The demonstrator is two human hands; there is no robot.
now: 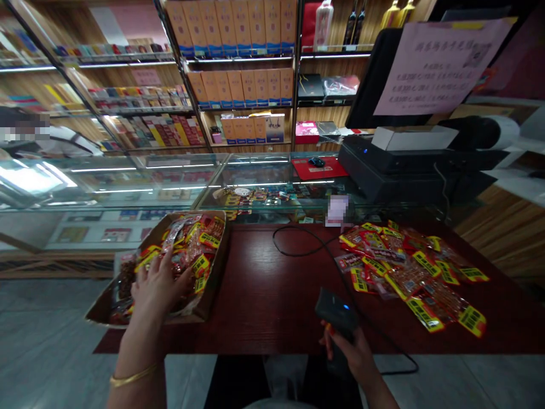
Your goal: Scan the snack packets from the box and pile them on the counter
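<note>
My left hand [158, 287], fingers spread, reaches over an open cardboard box [220, 255] at the left of the dark red table. Small snack packets [200, 238] with yellow and red labels fill the box, and the hand lies on or just above them; whether it touches one I cannot tell. My right hand [347, 343] is wrapped round the handle of a black barcode scanner [338, 312], which shows a small blue light. From the scanner a black cable [298, 253] loops across the table. A loose pile of similar snack packets [409, 267] lies on the right side.
Behind the table stands a glass display counter [170, 176] with a mouse [316, 162] on a red mat [336, 169]. A monitor with a paper notice [443, 68] and black till equipment [409, 165] stand back right. Shelves hold boxes [238, 28]. Another person [63, 139] is far left.
</note>
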